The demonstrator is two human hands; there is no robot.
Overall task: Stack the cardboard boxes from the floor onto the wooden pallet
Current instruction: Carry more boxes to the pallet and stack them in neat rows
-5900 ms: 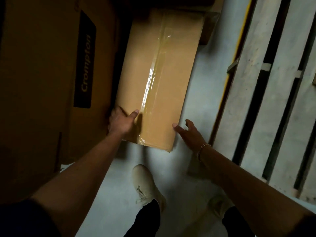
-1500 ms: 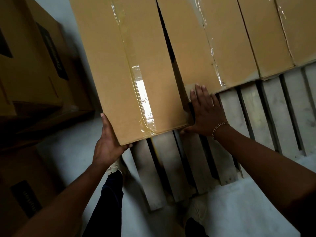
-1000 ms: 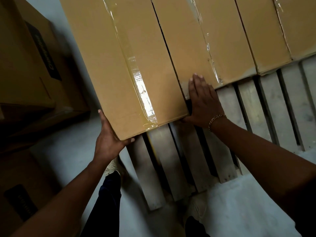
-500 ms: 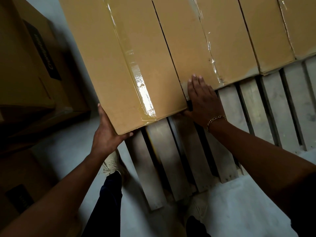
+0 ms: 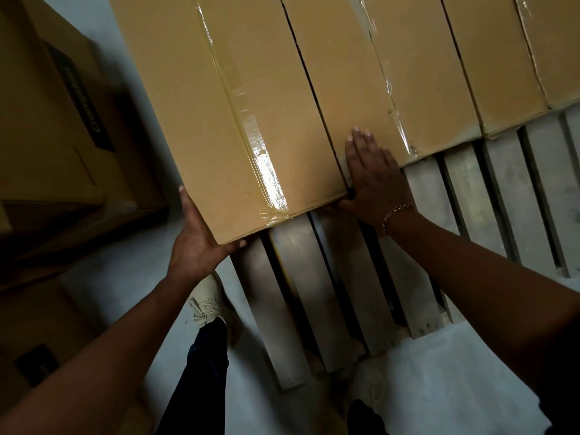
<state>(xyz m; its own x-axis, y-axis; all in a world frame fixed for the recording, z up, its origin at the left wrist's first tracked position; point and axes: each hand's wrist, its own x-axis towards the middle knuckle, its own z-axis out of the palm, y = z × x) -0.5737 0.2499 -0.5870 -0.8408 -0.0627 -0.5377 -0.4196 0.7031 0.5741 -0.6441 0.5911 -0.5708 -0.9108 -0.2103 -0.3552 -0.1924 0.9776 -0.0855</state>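
While standing at the near edge of the wooden pallet (image 5: 502, 189), holds the leftmost cardboard box (image 5: 219, 105) at its near end. Clamps the left hand (image 5: 197, 243) round the box's near left corner, fingers laid straight up the left wall, thumb hooked round onto the near face at the bottom edge. Lays the right hand (image 5: 373, 180) flat and uncurled, fingers straight and close together, across the near end of the second box (image 5: 351, 73) and down onto a pallet slat, thumb reaching left to the held box's near right corner. Wears a chain bracelet (image 5: 397, 213) on the right wrist.

Has the held box lying over the pallet's left slats, just beside the second box, a narrow dark gap between the two. Cannot tell whether its underside rests fully on the slats. Down the middle of its top: a strip of clear tape (image 5: 251, 130), glaring near the front.

Further right in the same row, side by side on the pallet: a third box (image 5: 489, 58) and a fourth box (image 5: 558, 42), with bare slats in front of them.

Plants a pale left shoe (image 5: 207, 306) on the grey floor (image 5: 439, 387) just beside the pallet's left slat, and a pale right shoe (image 5: 373, 384) at the slat ends.

To the left, on the floor: stacked cartons (image 5: 47, 136) in shadow, one with a black label (image 5: 81, 98), lettering too dim to read.
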